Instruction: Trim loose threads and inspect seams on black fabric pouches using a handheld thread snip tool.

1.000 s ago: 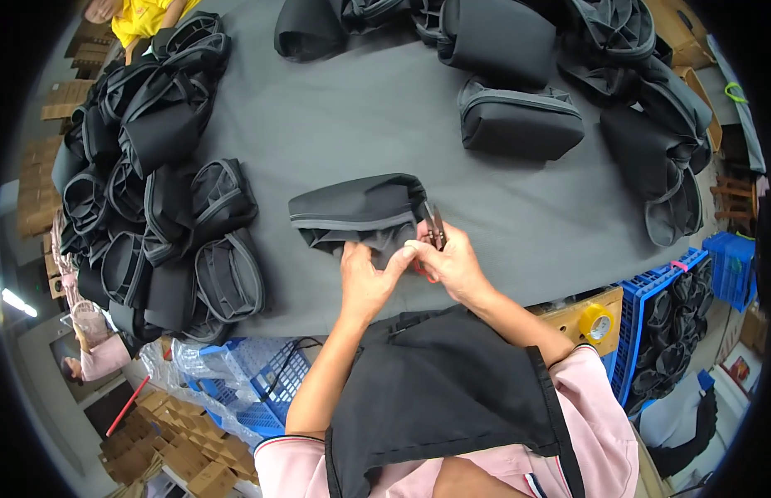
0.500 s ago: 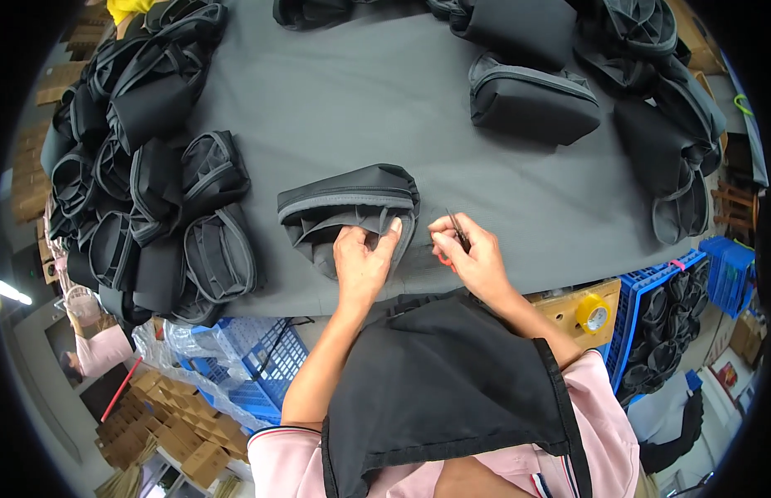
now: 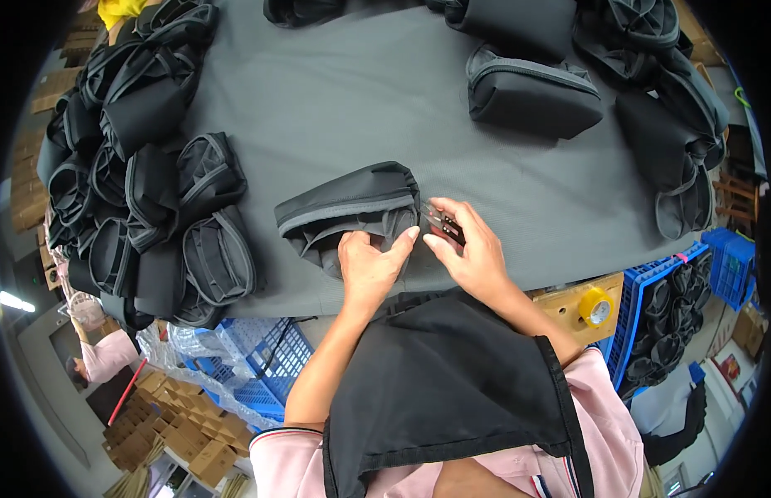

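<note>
A black zippered pouch [image 3: 350, 187] lies in front of me with its mouth open toward me. My left hand [image 3: 370, 264] grips the near rim, fingers inside the mouth and thumb on the outer edge by the right corner. In my right hand [image 3: 475, 256] is a pair of small dark thread snips [image 3: 446, 227], held between thumb and fingers. Their tips point left and reach the pouch's right end, close to my left thumb. Whether the blades touch a thread there is too small to tell.
Many similar black pouches [image 3: 144, 191] are heaped on the left of the grey-covered table [image 3: 344, 91]. Another pouch [image 3: 531, 98] stands at the far right beside more. Below the table edge are blue crates [image 3: 261, 357] and a yellow tape roll [image 3: 595, 308]. Another person [image 3: 107, 357] is at far left.
My right hand has turned the snips so their tips meet the pouch's right end. The left thumb has shifted slightly right along the rim, and the pouch has tilted a little.
</note>
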Motion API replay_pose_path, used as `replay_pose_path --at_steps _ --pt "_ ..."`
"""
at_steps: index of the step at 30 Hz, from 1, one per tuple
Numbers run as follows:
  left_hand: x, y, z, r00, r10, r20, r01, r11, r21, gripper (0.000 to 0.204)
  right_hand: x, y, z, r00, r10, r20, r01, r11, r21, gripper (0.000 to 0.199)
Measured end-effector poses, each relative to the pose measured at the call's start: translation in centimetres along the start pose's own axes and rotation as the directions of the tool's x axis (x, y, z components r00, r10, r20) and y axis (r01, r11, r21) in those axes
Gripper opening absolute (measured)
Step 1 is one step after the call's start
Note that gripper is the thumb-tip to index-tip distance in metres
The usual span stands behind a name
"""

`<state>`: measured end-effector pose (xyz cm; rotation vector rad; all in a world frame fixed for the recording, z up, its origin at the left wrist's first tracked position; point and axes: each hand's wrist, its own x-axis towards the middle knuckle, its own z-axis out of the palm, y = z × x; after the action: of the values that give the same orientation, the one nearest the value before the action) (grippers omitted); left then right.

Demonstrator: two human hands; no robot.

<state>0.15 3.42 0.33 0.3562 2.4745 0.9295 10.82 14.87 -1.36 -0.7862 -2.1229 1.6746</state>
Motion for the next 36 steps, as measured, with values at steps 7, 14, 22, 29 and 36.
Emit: replay_pose_path --at_steps 7,14,22,29,36 --pt "0.5 -0.2 0.6 0.999 -0.007 -0.047 0.005 0.998 -0.056 0.054 -0.2 -0.3 -0.7 0.99 -0.139 0.02 0.139 0.951 -0.277 0.037" --pt "0.3 0.5 0.5 0.998 0.006 -0.061 -0.005 1.0 0.014 0.053 0.6 -0.7 -1.0 0.943 -0.328 0.056 0.322 0.857 -0.402 0.035" --pt "0.1 0.6 0.7 0.997 0.032 -0.065 -0.033 0.999 -0.013 0.05 1.6 -1.9 -2.0 0.942 -0.254 0.218 0.332 0.79 -0.516 0.03" --pt "0.1 0.5 0.7 0.999 0.022 -0.036 -0.019 0.997 0.081 0.049 2.4 -2.3 -2.6 0.909 -0.242 0.339 0.401 0.731 -0.553 0.022" --pt "0.2 0.2 0.9 0.998 0.047 -0.05 -0.046 0.999 0.022 0.051 2.2 -2.1 -2.6 0.909 -0.257 0.329 0.406 0.729 -0.551 0.023"
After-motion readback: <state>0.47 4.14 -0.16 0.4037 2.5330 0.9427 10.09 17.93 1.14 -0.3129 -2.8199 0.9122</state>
